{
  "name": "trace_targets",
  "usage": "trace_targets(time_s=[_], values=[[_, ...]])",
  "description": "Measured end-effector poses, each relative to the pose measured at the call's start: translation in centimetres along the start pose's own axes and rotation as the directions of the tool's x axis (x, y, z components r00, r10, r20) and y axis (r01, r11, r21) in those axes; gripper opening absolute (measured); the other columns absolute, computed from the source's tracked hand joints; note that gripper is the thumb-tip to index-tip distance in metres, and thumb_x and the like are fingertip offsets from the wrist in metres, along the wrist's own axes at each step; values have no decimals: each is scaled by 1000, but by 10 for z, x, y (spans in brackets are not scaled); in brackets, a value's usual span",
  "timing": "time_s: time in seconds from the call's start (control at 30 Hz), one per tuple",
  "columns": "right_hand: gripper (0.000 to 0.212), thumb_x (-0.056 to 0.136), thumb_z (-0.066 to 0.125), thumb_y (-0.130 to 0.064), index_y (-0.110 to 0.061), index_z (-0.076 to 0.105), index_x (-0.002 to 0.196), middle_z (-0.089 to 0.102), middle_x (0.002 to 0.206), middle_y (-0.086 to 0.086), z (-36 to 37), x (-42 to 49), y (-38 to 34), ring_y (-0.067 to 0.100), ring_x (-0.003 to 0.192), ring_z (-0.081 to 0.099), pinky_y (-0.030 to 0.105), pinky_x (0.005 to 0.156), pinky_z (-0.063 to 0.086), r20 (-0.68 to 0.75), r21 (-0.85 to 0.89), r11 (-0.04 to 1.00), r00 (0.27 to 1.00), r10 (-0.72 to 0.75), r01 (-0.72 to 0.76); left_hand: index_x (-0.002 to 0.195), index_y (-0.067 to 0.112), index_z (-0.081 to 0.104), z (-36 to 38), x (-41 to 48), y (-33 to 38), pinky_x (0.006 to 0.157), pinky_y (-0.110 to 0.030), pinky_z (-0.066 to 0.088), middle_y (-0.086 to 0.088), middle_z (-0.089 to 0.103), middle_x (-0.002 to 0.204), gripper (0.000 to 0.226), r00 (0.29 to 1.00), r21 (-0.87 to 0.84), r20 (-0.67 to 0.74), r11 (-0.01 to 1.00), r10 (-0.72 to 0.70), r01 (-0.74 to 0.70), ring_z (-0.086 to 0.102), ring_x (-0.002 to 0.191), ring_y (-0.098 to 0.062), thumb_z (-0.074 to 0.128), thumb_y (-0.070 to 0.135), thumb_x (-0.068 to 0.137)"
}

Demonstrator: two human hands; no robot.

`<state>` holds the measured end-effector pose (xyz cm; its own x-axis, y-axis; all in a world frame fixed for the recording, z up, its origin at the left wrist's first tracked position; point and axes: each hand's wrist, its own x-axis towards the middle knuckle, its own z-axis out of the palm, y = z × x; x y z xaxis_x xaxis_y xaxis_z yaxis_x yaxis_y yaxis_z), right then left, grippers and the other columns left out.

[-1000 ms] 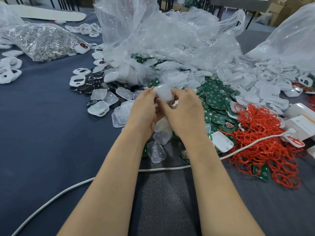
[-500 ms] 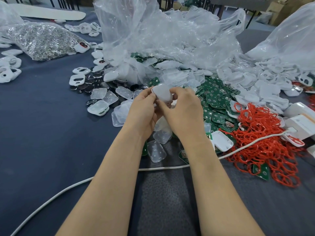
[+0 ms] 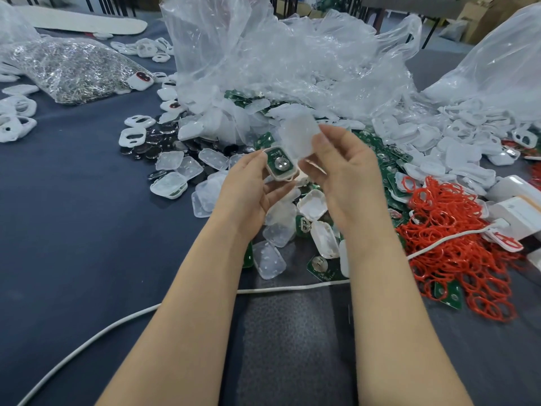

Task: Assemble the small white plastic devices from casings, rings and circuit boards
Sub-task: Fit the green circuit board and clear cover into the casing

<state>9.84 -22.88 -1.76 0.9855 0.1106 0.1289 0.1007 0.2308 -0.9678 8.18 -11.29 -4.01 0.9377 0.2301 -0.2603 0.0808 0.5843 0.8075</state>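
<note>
Fingers of your left hand (image 3: 248, 189) curl round one white casing half (image 3: 281, 177). One green circuit board (image 3: 279, 164) sits inside it, with one round silver bit in the middle. Fingers of your right hand (image 3: 348, 177) pinch one see-through cover (image 3: 298, 136). It is tilted, just above and to the right of the casing half. The two pieces are very close, and I cannot tell if they touch.

Both hands are up over the blue table (image 3: 73, 230). Under them lie heaps too big to count: clear covers (image 3: 187, 168), white casings (image 3: 312, 205), green boards (image 3: 389, 162) and red rings (image 3: 456, 259) on your right. One white cord (image 3: 292, 288) runs across the table near you.

You can see three plastic bags: one big bag (image 3: 278, 54) in the middle, one right bag (image 3: 497, 63), and one left bag (image 3: 67, 68) full of shiny metal bits.
</note>
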Motion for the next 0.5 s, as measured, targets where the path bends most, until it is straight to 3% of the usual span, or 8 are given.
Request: trace_targets(time_s=[0.03, 0.1, 0.17, 0.27, 0.4, 0.5], values=[[12, 96, 52, -7, -16, 60, 96, 63, 93, 5, -4, 1, -2, 13, 76, 68, 25, 69, 57, 16, 120, 992, 999, 33, -34, 117, 4, 56, 0, 0, 0, 64, -30, 60, -12, 68, 88, 21, 1000, 11, 4, 1000, -4, 4, 69, 60, -18, 46, 14, 101], [13, 99, 47, -7, -15, 57, 99, 54, 105, 15, -12, 2, -3, 20, 72, 70, 25, 62, 57, 35, 193, 975, 994, 107, -112, 110, 6, 57, -1, -1, -1, 64, -29, 61, -12, 67, 88, 15, 1000, 32, 16, 999, -4, 3, 70, 62, -18, 50, 14, 99], [12, 99, 47, -8, -15, 56, 101, 50, 108, 18, -17, 3, -3, 19, 66, 70, 22, 56, 55, 13, 150, 976, 987, 159, -159, 109, 7, 56, -2, -3, -1, 62, -28, 60, -13, 68, 92, 14, 1000, 63, 22, 998, 3, -5, 71, 66, -20, 55, 10, 96], [15, 96, 51, -3, -16, 57, 101, 61, 95, 13, -20, 5, 0, 14, 62, 68, 17, 60, 54, -37, 104, 986, 990, 134, -129, 117, 7, 54, -2, -3, -3, 56, -23, 57, -15, 67, 101, 26, 1000, 125, 15, 992, 17, -19, 72, 69, -19, 58, 2, 92], [20, 91, 57, 3, -8, 57, 109, 62, 75, 5, -21, 8, 3, 4, 54, 62, 13, 57, 51, -125, -16, 996, 989, 82, -85, 103, 13, 59, -2, -4, -4, 56, -21, 56, -14, 68, 101, 19, 998, 183, 39, 982, 39, -45, 73, 71, -18, 59, -1, 91], [26, 92, 52, 0, -22, 60, 101, 54, 70, 1, -23, 8, 5, 4, 53, 53, 19, 57, 48, -182, -218, 975, 983, -3, -37, 95, 18, 60, -2, -5, -6, 60, -23, 58, -13, 70, 99, 18, 995, 210, 82, 976, 47, -64, 73, 75, -19, 56, 1, 94]])
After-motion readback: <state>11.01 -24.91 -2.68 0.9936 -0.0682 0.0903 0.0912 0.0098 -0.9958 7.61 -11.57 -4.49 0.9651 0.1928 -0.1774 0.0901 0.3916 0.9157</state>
